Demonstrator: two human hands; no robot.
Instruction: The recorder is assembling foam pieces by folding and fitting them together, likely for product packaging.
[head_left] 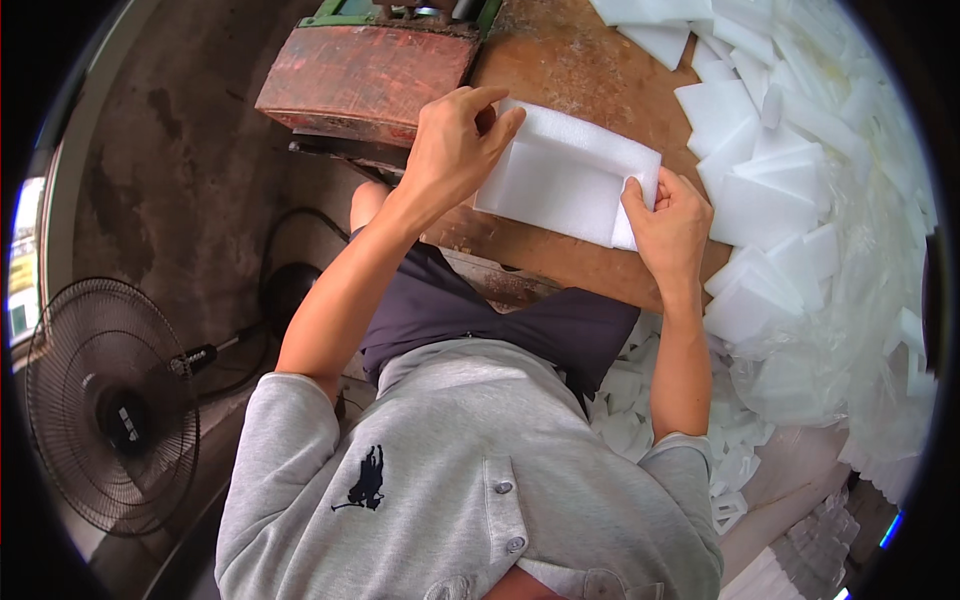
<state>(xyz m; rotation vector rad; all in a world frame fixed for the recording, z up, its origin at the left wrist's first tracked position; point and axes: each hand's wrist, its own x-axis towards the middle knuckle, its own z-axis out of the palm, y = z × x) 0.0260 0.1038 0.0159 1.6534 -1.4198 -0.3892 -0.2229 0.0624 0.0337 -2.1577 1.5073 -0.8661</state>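
A white foam piece (570, 185), shaped like a shallow tray with raised walls along its far and right sides, is tilted over the wooden table's near edge. My left hand (455, 140) pinches its far left corner between thumb and bent fingers. At the right end, my right hand (675, 225) grips the foam wall, with the thumb on the inner side and the other fingers behind it. The underside of the foam is hidden.
White foam sheets (770, 190) heap on the right of the wooden table (560, 60), with clear plastic (800, 370) beside them. A worn red block (365, 75) on a green machine stands far left. A fan (120, 410) is at left; foam scraps (630, 410) lie below the table.
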